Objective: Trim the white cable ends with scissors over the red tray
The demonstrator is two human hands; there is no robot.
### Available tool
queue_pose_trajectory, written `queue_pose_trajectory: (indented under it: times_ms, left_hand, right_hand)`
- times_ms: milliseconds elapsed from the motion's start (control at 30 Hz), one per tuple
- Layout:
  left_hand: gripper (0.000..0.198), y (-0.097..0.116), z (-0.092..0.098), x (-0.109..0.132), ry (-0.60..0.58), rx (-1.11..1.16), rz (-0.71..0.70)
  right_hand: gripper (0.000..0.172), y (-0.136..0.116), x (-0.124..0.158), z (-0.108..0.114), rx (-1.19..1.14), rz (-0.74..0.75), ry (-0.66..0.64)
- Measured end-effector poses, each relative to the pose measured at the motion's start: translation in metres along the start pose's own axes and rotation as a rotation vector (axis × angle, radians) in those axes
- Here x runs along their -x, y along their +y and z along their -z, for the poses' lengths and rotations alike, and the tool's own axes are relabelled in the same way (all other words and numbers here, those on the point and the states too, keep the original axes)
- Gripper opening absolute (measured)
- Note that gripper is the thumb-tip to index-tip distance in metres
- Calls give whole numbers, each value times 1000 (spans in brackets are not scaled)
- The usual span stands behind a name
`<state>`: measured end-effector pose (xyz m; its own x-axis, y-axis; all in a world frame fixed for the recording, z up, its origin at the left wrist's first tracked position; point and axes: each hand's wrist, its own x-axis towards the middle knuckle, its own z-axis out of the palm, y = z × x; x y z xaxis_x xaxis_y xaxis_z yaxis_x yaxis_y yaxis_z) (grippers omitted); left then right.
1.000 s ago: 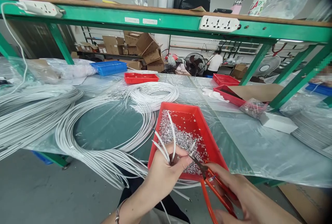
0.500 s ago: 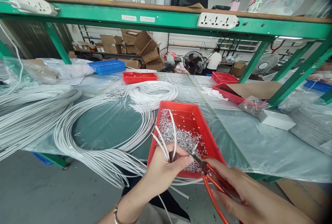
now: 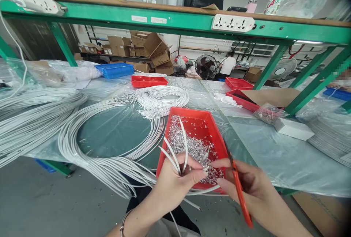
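My left hand (image 3: 174,184) is closed around several white cables (image 3: 185,145), whose ends stick up above the fist. Between its thumb and forefinger a cable end with a stripped tip points toward the right. My right hand (image 3: 256,189) keeps a pair of red-handled wire cutters (image 3: 239,187) in the palm, the dark jaws pointing up and away from the cable. Its thumb and forefinger reach close to that cable end; whether they touch it I cannot tell. Beneath both hands lies a red tray (image 3: 218,138) with small silvery scraps (image 3: 179,140).
Coiled white cables (image 3: 64,138) cover the left of the bench, with another coil (image 3: 167,96) behind. A blue tray (image 3: 116,70) and a small red tray (image 3: 149,81) stand farther back. A green shelf frame (image 3: 186,21) crosses overhead. A white box (image 3: 293,129) lies right.
The wire cutters have come off the cable end and swung upright into my right palm. My right thumb and forefinger have moved toward the cable end. My left hand holds nearly still.
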<state>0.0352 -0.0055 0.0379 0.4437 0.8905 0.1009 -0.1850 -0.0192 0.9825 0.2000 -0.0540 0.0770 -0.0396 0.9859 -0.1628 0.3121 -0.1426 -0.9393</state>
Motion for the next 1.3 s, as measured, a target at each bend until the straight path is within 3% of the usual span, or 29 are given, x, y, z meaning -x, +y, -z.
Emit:
queue_pose_trajectory:
  times_ms: [200,367,500,600,767,900,1000,1100,1200,1300]
  left_hand:
    - [26,-4,-4,3,106,-124,-115]
    - [28,-3,-3,4,90,-140,-64]
    - [29,-3,-1,4,82,-115,-51]
    - [27,-4,4,2,-46,-13,32]
    - [22,-4,10,-1,-289,154,86]
    - [21,-5,8,0,-412,207,105]
    - [20,-6,5,1,-380,108,95]
    - [32,-8,3,0,-297,97,152]
    - [39,-12,4,-4,-305,203,179]
    - [41,-19,9,-12,-389,409,197]
  right_hand:
    - [10,1,-15,-17,-186,196,2]
    - [23,-6,-15,-23,-529,141,29]
    - [18,0,-20,-18,-378,253,-49]
    - [5,8,-23,-11,-240,319,-87]
    - [24,3,-22,-5,-59,151,-234]
    - [15,-3,-22,-2,-40,125,-309]
    - [19,-1,-29,5,14,105,-167]
    - [32,3,-46,19,51,113,34]
    - [36,10,-67,33,72,98,52]
    - [31,19,-83,42,125,127,-27]
